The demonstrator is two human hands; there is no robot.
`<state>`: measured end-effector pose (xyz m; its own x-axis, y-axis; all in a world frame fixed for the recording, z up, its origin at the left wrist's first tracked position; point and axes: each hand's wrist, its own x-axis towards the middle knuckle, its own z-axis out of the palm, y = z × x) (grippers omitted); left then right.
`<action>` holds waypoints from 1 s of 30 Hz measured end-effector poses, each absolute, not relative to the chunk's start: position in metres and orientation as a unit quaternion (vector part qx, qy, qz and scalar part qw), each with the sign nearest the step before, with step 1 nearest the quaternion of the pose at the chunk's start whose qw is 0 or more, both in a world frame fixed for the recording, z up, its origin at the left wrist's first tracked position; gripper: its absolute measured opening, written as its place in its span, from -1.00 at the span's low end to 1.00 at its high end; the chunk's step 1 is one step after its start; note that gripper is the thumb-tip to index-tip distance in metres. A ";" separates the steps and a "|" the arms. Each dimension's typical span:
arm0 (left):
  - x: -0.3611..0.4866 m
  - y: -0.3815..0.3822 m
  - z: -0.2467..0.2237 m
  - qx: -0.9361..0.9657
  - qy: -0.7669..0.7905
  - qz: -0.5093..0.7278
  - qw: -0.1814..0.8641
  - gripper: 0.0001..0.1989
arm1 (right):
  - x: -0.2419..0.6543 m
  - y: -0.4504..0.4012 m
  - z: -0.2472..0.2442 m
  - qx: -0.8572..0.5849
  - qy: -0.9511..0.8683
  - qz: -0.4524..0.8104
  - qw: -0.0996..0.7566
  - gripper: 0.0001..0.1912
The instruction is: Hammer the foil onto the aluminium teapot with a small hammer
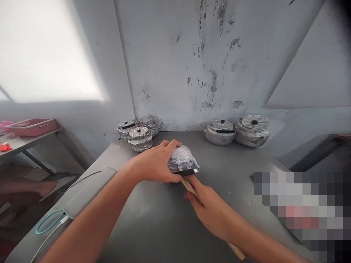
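Note:
A small silver metal teapot (181,157) with an embossed surface lies tipped over the middle of the grey table. Its curved spout points right and its black handle (187,172) faces me. My left hand (156,162) is closed around the teapot's left side, thumb low by the handle. Just below, my right hand (204,201) grips a light wooden stick (237,252) that runs under my palm and forearm. The stick's upper end meets the teapot near the black handle; whether it carries a tool head is hidden.
Several silver pots stand along the wall: a patterned pot (139,139) among others at left, lidded kettles (220,132) at right. A grey power bank (90,190) with cables lies at the left edge. Further left, a pink basket (34,127) sits on another table; a person's foot shows below.

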<state>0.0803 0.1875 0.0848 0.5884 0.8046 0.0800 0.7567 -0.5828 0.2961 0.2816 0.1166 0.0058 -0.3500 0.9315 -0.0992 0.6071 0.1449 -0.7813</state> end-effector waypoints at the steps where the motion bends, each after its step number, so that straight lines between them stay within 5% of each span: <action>1: 0.083 0.187 0.083 0.884 0.444 0.116 0.096 -0.21 | 0.282 0.117 0.005 -0.526 -0.730 0.381 0.213 -0.76; 6: 0.090 0.190 0.080 0.877 0.456 0.121 0.089 -0.18 | 0.286 0.118 0.000 -0.534 -0.735 0.364 0.208 -0.83; 9: 0.083 0.202 0.079 0.879 0.446 0.120 0.122 -0.08 | 0.287 0.119 -0.001 -0.542 -0.718 0.377 0.222 -0.76; 20: 0.074 0.230 0.063 0.873 0.418 0.232 0.100 -0.22 | 0.287 0.113 0.000 -0.541 -0.528 0.603 0.253 -0.42; 30: 0.086 0.225 0.051 0.887 0.376 0.260 0.059 -0.21 | 0.286 0.105 -0.013 -0.559 -0.591 0.512 0.277 -0.42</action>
